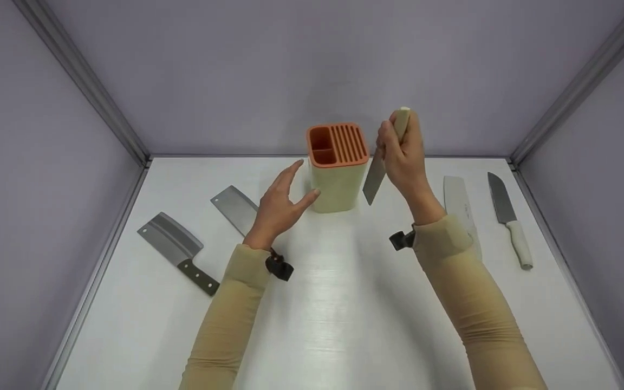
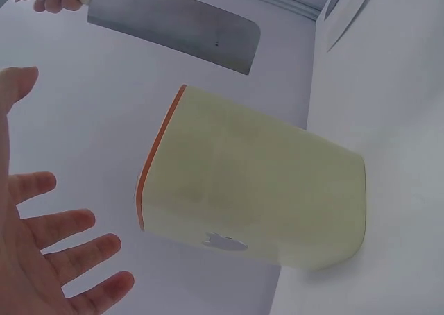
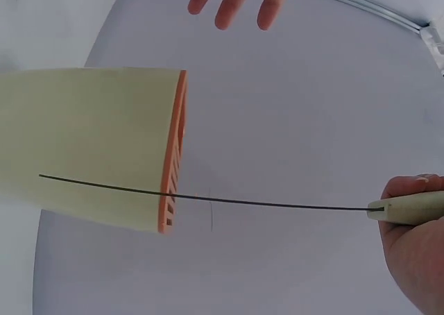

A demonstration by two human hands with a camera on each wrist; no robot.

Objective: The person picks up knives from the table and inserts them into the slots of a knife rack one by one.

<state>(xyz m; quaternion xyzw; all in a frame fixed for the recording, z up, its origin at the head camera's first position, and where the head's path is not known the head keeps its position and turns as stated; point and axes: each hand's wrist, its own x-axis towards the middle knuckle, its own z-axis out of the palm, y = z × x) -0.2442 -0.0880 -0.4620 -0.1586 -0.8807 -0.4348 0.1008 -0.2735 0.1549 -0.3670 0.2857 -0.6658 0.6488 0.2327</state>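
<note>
Knife point(image 1: 375, 176) hangs in our right grip point(image 1: 405, 157), fingers curled round its pale handle, the blade clear of the table point(image 1: 323, 325) and just right of the knife holder point(image 1: 336, 189), apart from it. From here, we think, a leftward swing of our wrist could scrape the blade on the orange slotted top point(image 1: 349, 143) or tip the holder, since nothing steadies it. Our left grip point(image 1: 278, 208) is spread beside the holder's left, holding nothing; reaching past could bring its fingers to the edge. The knife points downward, handle end uppermost; its long axis stands steep, the tip slanting left in the head view. Farther out, we see two cleavers point(image 1: 168, 238) point(image 1: 234, 208) lying left, a pale knife point(image 1: 459, 203) partly behind our right sleeve point(image 1: 474, 292), and a white-handled knife point(image 1: 509, 219) farthest right.
</note>
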